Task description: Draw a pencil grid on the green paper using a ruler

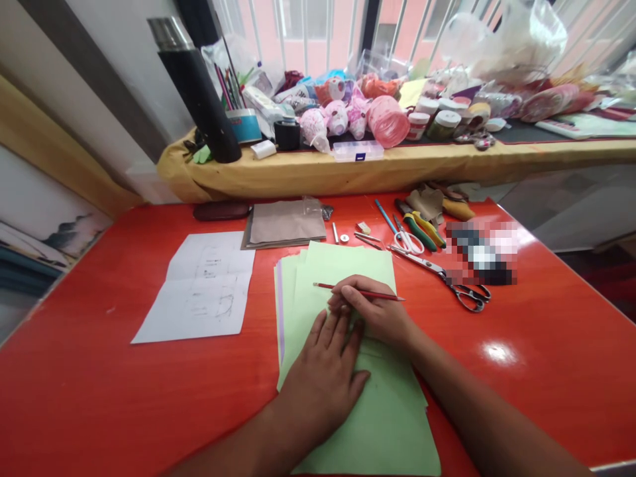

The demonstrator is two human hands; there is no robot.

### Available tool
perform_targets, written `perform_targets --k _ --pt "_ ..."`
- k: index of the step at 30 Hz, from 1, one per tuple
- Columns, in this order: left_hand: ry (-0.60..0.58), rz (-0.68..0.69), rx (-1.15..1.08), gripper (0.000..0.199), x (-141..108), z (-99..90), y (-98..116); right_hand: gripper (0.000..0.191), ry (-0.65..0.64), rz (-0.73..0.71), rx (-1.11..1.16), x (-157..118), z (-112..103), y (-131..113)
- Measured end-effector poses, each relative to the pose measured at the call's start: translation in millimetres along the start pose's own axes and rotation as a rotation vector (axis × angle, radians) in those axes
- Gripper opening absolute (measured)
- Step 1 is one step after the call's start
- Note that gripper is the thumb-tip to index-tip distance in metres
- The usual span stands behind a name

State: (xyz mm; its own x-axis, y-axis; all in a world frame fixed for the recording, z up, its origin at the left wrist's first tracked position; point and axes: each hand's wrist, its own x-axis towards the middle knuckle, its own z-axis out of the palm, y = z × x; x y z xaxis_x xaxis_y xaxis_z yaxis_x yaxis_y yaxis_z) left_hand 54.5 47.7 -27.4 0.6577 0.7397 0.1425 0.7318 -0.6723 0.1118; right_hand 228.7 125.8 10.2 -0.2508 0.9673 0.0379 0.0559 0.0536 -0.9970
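Green paper sheets (377,424) lie in a loose stack on the red table, with a strip of purple showing at the left edge. My left hand (325,364) rests flat on the top sheet with its fingers spread. Just beyond it, my right hand (372,311) holds a red pencil (385,295). The pencil lies nearly level across the fingers, its sharpened tip pointing right and its other end left. To the left is a creased white sheet (199,285) with faint drawn lines and figures.
Large scissors (447,275), white-handled scissors (410,243) and yellow-green pliers (422,228) lie right of the paper. Brownish sheets (285,222) and a dark case (221,211) are at the back. A black thermos (203,99) and small jars (444,124) stand on the ledge.
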Motion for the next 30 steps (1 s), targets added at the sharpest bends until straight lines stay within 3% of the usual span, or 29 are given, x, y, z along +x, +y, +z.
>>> perform_targets --k 6,12,16,20,24,30 --pt "0.000 0.016 0.040 0.077 -2 4.2 -1 0.029 0.064 0.018 0.020 5 -12 -2" --pt "0.019 0.000 -0.043 0.077 0 -2.4 0 0.033 -0.090 0.055 0.036 -7 1 -18" --pt "0.033 -0.005 -0.092 0.083 1 -3.6 0 0.035 -0.139 0.042 -0.031 0 9 -15" --pt "0.009 0.003 -0.041 0.076 1 0.4 0 0.025 -0.016 -0.027 -0.141 21 -1 -8" --pt "0.021 0.020 0.002 0.072 0 1.3 0 0.033 0.153 -0.077 -0.145 27 -6 -8" --pt "0.021 -0.001 -0.049 0.076 1 -0.6 -1 0.023 -0.088 -0.046 -0.184 12 8 -11"
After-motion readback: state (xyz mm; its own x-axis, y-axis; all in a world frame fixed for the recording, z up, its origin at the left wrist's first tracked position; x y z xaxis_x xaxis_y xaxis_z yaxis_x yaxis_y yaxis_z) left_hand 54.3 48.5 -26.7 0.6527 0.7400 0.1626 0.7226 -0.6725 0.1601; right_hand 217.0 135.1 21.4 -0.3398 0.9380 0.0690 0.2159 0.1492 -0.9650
